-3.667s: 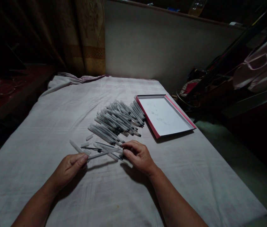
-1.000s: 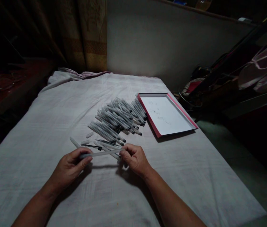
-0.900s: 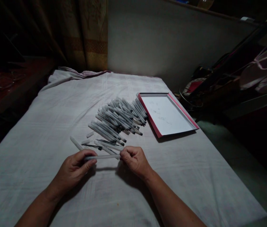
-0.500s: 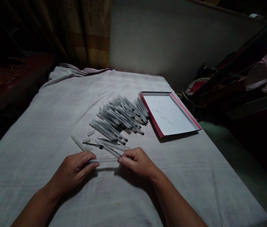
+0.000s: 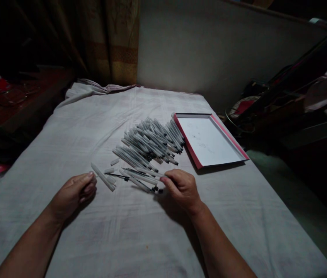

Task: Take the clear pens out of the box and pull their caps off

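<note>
A heap of many clear pens with dark tips (image 5: 152, 141) lies on the white cloth (image 5: 99, 116). A small row of loose pens and pen parts (image 5: 136, 177) lies in front of the heap. My right hand (image 5: 182, 187) rests at the right end of this row, its fingers closed on the end of a pen (image 5: 152, 187). My left hand (image 5: 75, 193) lies on the cloth to the left with its fingers curled in, and nothing shows in it. A clear pen barrel (image 5: 103, 177) lies just beyond its fingertips, with short caps (image 5: 114, 161) close by.
A shallow red-rimmed box lid with a white inside (image 5: 210, 139) lies to the right of the heap, near the cloth's right edge. A wall and a curtain (image 5: 117, 46) stand behind. Dark clutter (image 5: 282, 96) fills the right side.
Both hands held one pen between them. The left hand has let go and drawn back left; the right hand has carried the pen to the loose row.
</note>
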Available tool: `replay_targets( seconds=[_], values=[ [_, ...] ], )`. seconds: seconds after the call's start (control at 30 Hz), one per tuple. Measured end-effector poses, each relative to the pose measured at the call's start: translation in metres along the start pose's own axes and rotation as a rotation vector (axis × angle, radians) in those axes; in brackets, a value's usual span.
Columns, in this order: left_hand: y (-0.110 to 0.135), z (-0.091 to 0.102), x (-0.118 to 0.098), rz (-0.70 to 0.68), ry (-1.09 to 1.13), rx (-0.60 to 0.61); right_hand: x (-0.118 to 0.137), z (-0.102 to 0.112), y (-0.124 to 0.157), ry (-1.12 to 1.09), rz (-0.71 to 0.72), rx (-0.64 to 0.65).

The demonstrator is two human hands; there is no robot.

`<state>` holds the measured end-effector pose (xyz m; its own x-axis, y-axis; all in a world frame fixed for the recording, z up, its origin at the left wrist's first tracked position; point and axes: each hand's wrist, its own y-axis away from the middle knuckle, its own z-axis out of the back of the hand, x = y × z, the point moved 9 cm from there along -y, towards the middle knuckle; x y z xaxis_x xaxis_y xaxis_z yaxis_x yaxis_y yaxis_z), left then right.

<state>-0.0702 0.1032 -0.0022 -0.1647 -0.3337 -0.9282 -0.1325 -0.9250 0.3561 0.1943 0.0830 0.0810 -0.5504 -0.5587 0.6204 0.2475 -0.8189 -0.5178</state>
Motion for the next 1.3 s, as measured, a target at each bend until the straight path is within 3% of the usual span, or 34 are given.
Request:
replay_targets(
  seconds=[0.07,0.2,0.33,0.57,0.73,1.03,1.17,1.3],
  values=[
    [-0.003,0.006,-0.004,-0.047,-0.028,-0.094,-0.003,-0.001,0.001,0.017,-0.007,-0.032],
    [-0.004,0.001,-0.021,-0.257,-0.26,-0.252,-0.008,-0.025,0.004,0.183,-0.046,-0.031],
    [0.001,0.003,-0.022,-0.338,-0.431,-0.373,-0.009,-0.04,0.006,0.359,-0.091,-0.022],
    [0.006,0.0,-0.032,-0.389,-0.662,-0.403,-0.017,-0.037,0.004,0.363,-0.141,-0.003],
    [0.004,-0.001,-0.032,-0.368,-0.669,-0.401,-0.035,-0.029,-0.001,0.402,-0.266,-0.011],
    [0.005,0.0,-0.029,-0.386,-0.67,-0.384,-0.04,-0.041,-0.012,0.462,-0.404,0.113],
    [0.01,-0.001,-0.032,-0.446,-0.664,-0.389,-0.042,-0.031,-0.011,0.378,-0.384,0.001],
    [0.026,-0.007,-0.052,-0.682,-0.747,-0.46,-0.04,-0.01,-0.001,0.109,-0.403,-0.199]
  ],
)
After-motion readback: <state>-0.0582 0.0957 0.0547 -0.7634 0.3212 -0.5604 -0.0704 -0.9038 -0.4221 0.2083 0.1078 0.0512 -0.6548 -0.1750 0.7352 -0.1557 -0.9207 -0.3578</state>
